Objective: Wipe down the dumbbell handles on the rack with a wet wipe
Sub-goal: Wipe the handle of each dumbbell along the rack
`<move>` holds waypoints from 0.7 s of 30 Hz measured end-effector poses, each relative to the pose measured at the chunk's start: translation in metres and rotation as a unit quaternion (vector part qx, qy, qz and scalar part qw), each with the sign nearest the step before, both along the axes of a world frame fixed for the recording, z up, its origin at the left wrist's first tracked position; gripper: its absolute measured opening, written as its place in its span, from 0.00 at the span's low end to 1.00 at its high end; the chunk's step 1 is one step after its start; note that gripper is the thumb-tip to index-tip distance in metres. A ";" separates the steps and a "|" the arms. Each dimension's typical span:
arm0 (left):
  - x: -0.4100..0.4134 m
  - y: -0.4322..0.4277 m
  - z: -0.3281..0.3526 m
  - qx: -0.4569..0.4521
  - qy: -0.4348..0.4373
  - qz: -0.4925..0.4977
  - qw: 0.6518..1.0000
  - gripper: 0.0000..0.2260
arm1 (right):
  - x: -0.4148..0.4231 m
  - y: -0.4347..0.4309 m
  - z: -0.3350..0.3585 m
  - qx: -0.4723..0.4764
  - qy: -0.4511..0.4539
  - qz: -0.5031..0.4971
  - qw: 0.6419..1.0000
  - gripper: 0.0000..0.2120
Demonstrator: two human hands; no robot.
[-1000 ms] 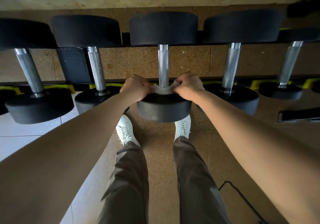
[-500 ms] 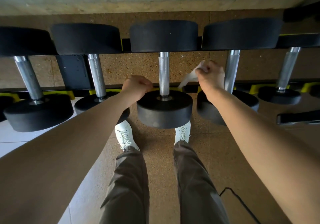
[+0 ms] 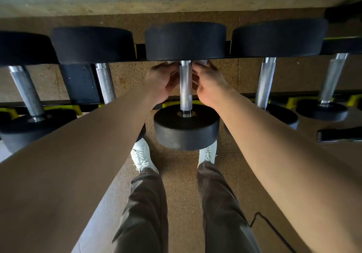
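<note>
Left hand [image 3: 161, 82] and right hand [image 3: 208, 84] flank the far end of the knurled steel handle [image 3: 185, 84] of the centre dumbbell [image 3: 186, 129], just below its far rubber head. The fingers of both hands are curled inward toward the bar. The right hand pinches a white wet wipe [image 3: 202, 63] at its fingertips, right beside the handle. A smaller sliver of white shows at the left fingertips, so the left hand appears to grip the wipe's other end. Whether the wipe passes behind the bar cannot be seen. The near half of the handle is bare.

The dumbbell lies across a black rack [image 3: 80, 84] with yellow cradles, its near head overhanging the floor. Neighbouring dumbbells lie parallel to it, one on the left [image 3: 105, 80] and one on the right [image 3: 266, 82], with more toward both edges of the view. Below stand two white laced shoes [image 3: 141, 154] and dark trouser legs [image 3: 145, 213] on a speckled floor [image 3: 182, 174]. A thin black cable [image 3: 260, 219] lies at lower right.
</note>
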State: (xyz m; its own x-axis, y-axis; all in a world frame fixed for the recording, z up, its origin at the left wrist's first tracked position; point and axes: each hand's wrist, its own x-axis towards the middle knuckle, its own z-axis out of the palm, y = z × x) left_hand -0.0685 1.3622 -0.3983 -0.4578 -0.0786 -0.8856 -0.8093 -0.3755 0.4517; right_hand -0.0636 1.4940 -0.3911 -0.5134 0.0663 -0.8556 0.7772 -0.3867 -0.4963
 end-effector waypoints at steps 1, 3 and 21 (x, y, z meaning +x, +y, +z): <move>0.003 -0.002 0.002 -0.014 0.010 0.004 1.000 0.14 | -0.001 0.000 -0.001 0.019 -0.004 -0.009 1.000 0.14; 0.010 -0.008 0.011 -0.003 -0.002 0.074 0.997 0.14 | -0.002 0.000 0.001 0.046 -0.009 -0.027 0.999 0.13; 0.029 -0.011 0.019 -0.054 0.015 0.107 0.993 0.03 | 0.006 0.004 -0.001 0.114 0.022 0.050 0.992 0.07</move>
State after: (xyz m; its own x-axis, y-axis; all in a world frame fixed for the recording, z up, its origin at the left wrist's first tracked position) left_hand -0.0394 1.3512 -0.3792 -0.4467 -0.2703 -0.8529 -0.7014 -0.4860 0.5213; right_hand -0.0576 1.4980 -0.3920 -0.5644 0.2018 -0.8005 0.7813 -0.1824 -0.5969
